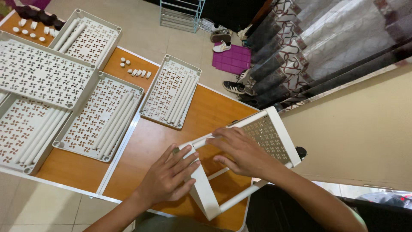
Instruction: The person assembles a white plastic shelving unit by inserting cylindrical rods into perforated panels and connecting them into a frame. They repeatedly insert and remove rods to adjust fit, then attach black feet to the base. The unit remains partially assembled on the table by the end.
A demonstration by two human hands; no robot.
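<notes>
A partly built white plastic rack lies on its side on the orange table (146, 141): two perforated shelf panels joined by white tubes. My left hand (169, 176) rests flat against the nearer panel (206, 193), fingers spread over its upper end. My right hand (242, 150) lies over the upper tube (201, 141) where it meets the farther panel (270, 137), fingers curled around the tube. A second tube (240, 195) joins the panels lower down, near my right forearm.
Several white perforated shelf trays (103, 118) holding loose tubes cover the left of the table, one more (171, 92) in the middle. Small white caps (137, 72) lie between them. Shoes and a purple mat (231, 58) sit on the floor by a patterned curtain.
</notes>
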